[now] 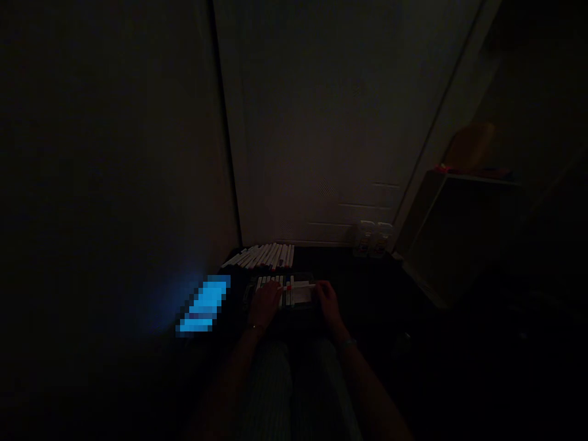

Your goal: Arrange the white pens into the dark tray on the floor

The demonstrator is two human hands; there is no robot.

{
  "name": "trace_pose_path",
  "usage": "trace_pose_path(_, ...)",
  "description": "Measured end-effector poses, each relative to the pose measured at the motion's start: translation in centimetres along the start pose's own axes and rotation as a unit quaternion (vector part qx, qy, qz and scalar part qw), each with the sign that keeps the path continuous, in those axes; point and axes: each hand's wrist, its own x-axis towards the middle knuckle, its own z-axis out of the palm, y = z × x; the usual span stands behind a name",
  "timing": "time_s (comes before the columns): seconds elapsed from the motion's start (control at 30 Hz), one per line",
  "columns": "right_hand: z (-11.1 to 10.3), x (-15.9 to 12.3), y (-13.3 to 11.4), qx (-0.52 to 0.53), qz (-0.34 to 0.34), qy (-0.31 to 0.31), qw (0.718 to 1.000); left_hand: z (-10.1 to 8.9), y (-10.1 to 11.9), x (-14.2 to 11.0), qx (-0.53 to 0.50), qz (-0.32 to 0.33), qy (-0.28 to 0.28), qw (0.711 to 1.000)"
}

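Note:
The room is very dark, so details are faint. A white marker [301, 286] with a red band lies level between my two hands. My right hand [325, 295] is closed, pinching its right end. At the marker's left end, the fingertips of my left hand [266, 301] close on it, above the left part of a clear case [307, 307]. Several white markers [292, 298] stand side by side in that case, partly covered by my left hand. Behind it, more white markers [271, 256] lie in a slanted, fanned row on the dark table.
A lit, pixelated blue screen [204, 306] is to the left. Two clear packages [372, 239] stand at the back right against a pale panel [316, 153]. Farther right is a cabinet [459, 214] with an orange-brown object [473, 146] on top.

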Motion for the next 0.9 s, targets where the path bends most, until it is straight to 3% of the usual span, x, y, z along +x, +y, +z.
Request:
trace_pose_path(0.3, 0.3, -0.4, -0.9, 0.012, -0.007, 0.003, 1.000, 0.0, 0.0, -0.1, 0.009, 0.012, -0.021, 1.000)
trace_pose_path(0.4, 0.3, -0.5, -1.3, 0.002, -0.016, -0.027, 1.000, -0.1, 0.0, -0.3, 0.028, 0.010, -0.041, 0.999)
trace_pose_path(0.53, 0.3, -0.7, -1.5, -0.014, -0.027, -0.055, 0.998, -0.1, 0.0, -0.4, 0.042, -0.001, -0.024, 0.999)
trace_pose_path(0.63, 0.1, -0.7, -1.2, -0.033, -0.022, -0.027, 0.999, -0.3, 0.1, -0.3, 0.037, -0.002, -0.017, 0.999)
trace_pose_path(0.8, 0.0, -0.5, -0.9, -0.064, -0.019, 0.076, 0.995, -0.7, 0.6, -0.1, 0.028, -0.014, -0.001, 1.000)
trace_pose_path(0.9, 0.2, -0.6, -0.7, -0.095, -0.028, 0.087, 0.991, -0.8, 0.9, -0.1, 0.030, -0.005, -0.003, 1.000)
